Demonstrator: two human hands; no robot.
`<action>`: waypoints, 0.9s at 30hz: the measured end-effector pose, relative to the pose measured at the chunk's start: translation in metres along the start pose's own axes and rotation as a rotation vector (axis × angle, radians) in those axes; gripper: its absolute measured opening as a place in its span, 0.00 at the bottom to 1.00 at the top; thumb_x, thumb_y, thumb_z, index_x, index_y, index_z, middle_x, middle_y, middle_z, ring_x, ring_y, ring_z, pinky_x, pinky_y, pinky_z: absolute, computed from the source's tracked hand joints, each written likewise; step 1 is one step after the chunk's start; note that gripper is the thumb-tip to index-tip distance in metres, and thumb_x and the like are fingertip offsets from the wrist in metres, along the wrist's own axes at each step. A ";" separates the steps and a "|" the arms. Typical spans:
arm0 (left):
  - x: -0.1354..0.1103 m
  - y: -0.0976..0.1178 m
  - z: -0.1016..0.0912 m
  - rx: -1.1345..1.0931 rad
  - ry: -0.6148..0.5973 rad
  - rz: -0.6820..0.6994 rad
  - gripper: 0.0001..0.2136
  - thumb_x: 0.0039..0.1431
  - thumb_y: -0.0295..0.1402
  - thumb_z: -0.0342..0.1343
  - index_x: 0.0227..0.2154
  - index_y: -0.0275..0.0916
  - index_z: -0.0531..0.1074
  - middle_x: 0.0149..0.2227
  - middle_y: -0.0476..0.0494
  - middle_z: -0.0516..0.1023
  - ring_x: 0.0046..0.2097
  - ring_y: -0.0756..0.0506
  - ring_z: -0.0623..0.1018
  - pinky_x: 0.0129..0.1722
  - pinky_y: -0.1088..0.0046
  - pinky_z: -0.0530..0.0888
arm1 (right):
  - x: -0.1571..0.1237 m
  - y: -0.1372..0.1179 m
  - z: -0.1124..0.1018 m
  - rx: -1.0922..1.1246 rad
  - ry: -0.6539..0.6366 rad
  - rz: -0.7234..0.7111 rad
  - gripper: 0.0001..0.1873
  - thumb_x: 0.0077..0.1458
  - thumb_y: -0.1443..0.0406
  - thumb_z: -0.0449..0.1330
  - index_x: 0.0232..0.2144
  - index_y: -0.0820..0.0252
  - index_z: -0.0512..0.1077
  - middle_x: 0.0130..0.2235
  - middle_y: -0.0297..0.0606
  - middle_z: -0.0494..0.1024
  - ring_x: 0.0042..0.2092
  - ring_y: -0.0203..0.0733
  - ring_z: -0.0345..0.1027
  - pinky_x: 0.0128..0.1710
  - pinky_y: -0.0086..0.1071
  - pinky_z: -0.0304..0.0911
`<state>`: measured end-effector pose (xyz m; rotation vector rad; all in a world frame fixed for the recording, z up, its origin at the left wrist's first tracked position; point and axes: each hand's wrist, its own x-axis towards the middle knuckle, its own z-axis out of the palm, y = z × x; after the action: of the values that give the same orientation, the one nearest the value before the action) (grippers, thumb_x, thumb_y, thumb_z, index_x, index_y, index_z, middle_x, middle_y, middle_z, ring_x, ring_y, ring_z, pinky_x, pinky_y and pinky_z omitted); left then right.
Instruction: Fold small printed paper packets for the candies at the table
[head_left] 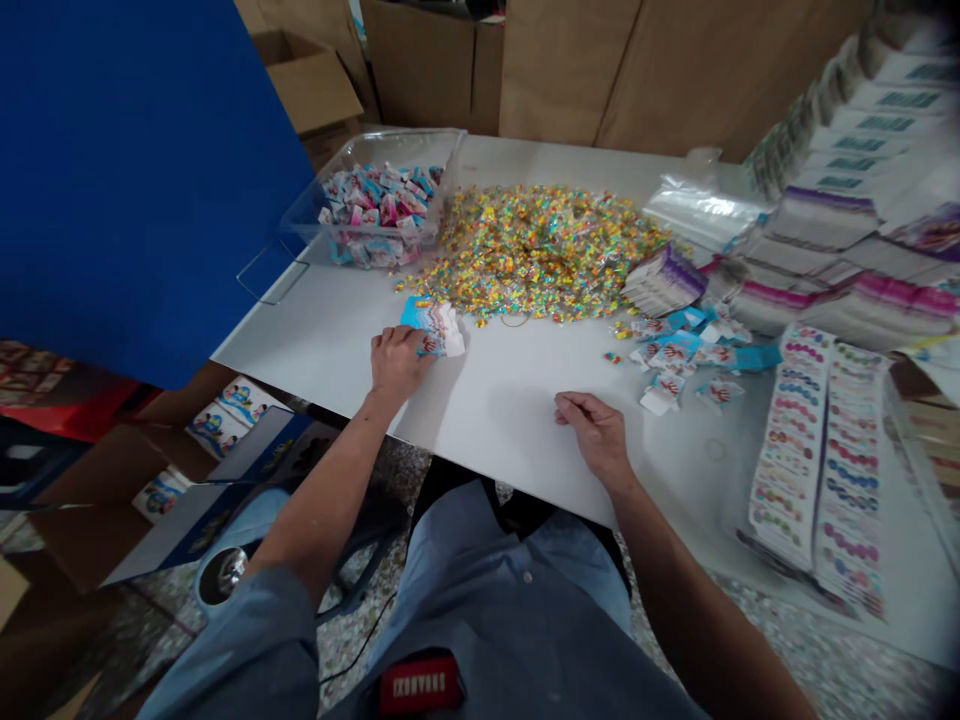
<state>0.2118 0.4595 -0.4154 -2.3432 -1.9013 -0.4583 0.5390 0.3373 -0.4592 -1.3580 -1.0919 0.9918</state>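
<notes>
My left hand (397, 362) is closed on a small blue-and-white printed packet (437, 327), held against the white table (495, 400). My right hand (596, 432) rests on the table nearer me, fingers curled, with nothing visible in them. Beyond both hands spreads a big heap of small colourful candies (540, 250). Several more small blue-and-white packets (686, 360) lie scattered to the right of my right hand.
A clear plastic bin (442, 150) of filled packets stands at the back left. A blue panel (135, 180) blocks the left. Sticker sheets (817, 450) and stacks of flat cartons (847, 230) fill the right side. Cardboard boxes (427, 60) stand behind the table.
</notes>
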 end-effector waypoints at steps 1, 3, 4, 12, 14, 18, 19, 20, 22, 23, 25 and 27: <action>-0.002 -0.001 0.003 -0.015 0.034 0.012 0.14 0.63 0.39 0.60 0.48 0.40 0.78 0.54 0.35 0.78 0.55 0.33 0.72 0.54 0.56 0.62 | 0.000 0.000 0.000 -0.008 -0.005 -0.008 0.13 0.55 0.55 0.67 0.36 0.57 0.82 0.29 0.34 0.80 0.31 0.39 0.72 0.38 0.36 0.69; -0.008 -0.004 0.008 -0.075 0.113 0.021 0.12 0.63 0.39 0.60 0.47 0.41 0.79 0.53 0.35 0.79 0.54 0.33 0.73 0.55 0.55 0.62 | 0.000 0.000 -0.001 -0.021 -0.006 -0.015 0.12 0.55 0.55 0.67 0.35 0.57 0.82 0.29 0.34 0.79 0.31 0.39 0.72 0.38 0.36 0.69; -0.011 -0.005 0.011 -0.124 0.152 0.015 0.11 0.63 0.38 0.60 0.45 0.42 0.80 0.52 0.35 0.80 0.53 0.34 0.74 0.55 0.54 0.62 | 0.000 -0.001 0.000 -0.023 -0.003 -0.013 0.13 0.54 0.55 0.67 0.35 0.57 0.82 0.29 0.34 0.79 0.31 0.39 0.72 0.37 0.36 0.69; -0.042 0.059 0.001 -1.223 0.202 -0.372 0.11 0.53 0.41 0.69 0.32 0.38 0.80 0.31 0.46 0.83 0.33 0.46 0.79 0.40 0.68 0.74 | -0.003 -0.014 0.034 0.166 -0.113 0.100 0.27 0.52 0.50 0.69 0.50 0.57 0.77 0.40 0.39 0.81 0.36 0.43 0.74 0.31 0.36 0.74; -0.053 0.090 -0.002 -1.491 0.110 -0.450 0.13 0.48 0.41 0.72 0.31 0.37 0.79 0.30 0.46 0.83 0.32 0.47 0.79 0.38 0.70 0.74 | -0.003 -0.018 0.046 0.214 -0.197 0.069 0.26 0.54 0.49 0.68 0.50 0.56 0.77 0.43 0.40 0.81 0.40 0.44 0.75 0.33 0.36 0.75; -0.067 0.122 -0.007 -1.713 -0.129 -0.438 0.15 0.46 0.40 0.74 0.28 0.36 0.78 0.30 0.48 0.82 0.31 0.50 0.78 0.38 0.72 0.74 | -0.003 -0.023 0.048 0.197 -0.309 -0.006 0.18 0.62 0.49 0.62 0.38 0.56 0.79 0.35 0.37 0.81 0.35 0.41 0.75 0.36 0.35 0.74; -0.068 0.122 -0.008 -1.738 -0.210 -0.397 0.15 0.46 0.40 0.74 0.29 0.36 0.78 0.32 0.47 0.82 0.33 0.50 0.79 0.40 0.72 0.74 | -0.004 -0.023 0.045 0.185 -0.333 -0.006 0.18 0.62 0.49 0.61 0.37 0.56 0.79 0.33 0.35 0.80 0.33 0.40 0.74 0.36 0.35 0.73; -0.068 0.120 -0.010 -1.763 -0.301 -0.344 0.15 0.47 0.39 0.74 0.32 0.36 0.79 0.35 0.45 0.83 0.36 0.49 0.79 0.42 0.71 0.74 | -0.005 -0.024 0.041 0.171 -0.360 0.000 0.18 0.62 0.49 0.61 0.36 0.56 0.78 0.32 0.35 0.80 0.32 0.40 0.74 0.36 0.35 0.73; -0.066 0.114 -0.014 -1.809 -0.504 -0.231 0.19 0.46 0.37 0.74 0.41 0.36 0.80 0.41 0.42 0.83 0.41 0.46 0.80 0.46 0.69 0.74 | -0.007 -0.025 0.033 0.136 -0.433 0.015 0.19 0.62 0.48 0.61 0.36 0.56 0.78 0.30 0.34 0.80 0.31 0.40 0.74 0.37 0.34 0.72; -0.064 0.111 -0.016 -1.824 -0.615 -0.178 0.23 0.45 0.36 0.75 0.45 0.37 0.80 0.42 0.41 0.83 0.41 0.45 0.80 0.46 0.68 0.74 | -0.009 -0.026 0.030 0.115 -0.478 0.020 0.20 0.62 0.47 0.61 0.35 0.57 0.78 0.29 0.34 0.79 0.31 0.40 0.74 0.37 0.34 0.72; -0.059 0.109 -0.019 -1.827 -0.820 -0.098 0.28 0.41 0.34 0.77 0.48 0.37 0.80 0.43 0.39 0.82 0.40 0.44 0.81 0.44 0.66 0.75 | -0.012 -0.028 0.026 0.078 -0.571 0.024 0.21 0.62 0.47 0.61 0.34 0.57 0.79 0.29 0.35 0.79 0.32 0.40 0.74 0.38 0.34 0.71; -0.056 0.111 -0.019 -1.785 -0.921 -0.057 0.27 0.38 0.33 0.77 0.45 0.36 0.81 0.45 0.37 0.82 0.40 0.44 0.80 0.42 0.67 0.75 | -0.015 -0.030 0.025 0.055 -0.610 0.019 0.22 0.62 0.46 0.60 0.34 0.58 0.79 0.30 0.35 0.80 0.33 0.41 0.74 0.39 0.34 0.70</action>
<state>0.3060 0.3776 -0.3997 -4.0104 -2.1097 -2.0673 0.5087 0.3283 -0.4318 -1.0402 -1.4826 1.4931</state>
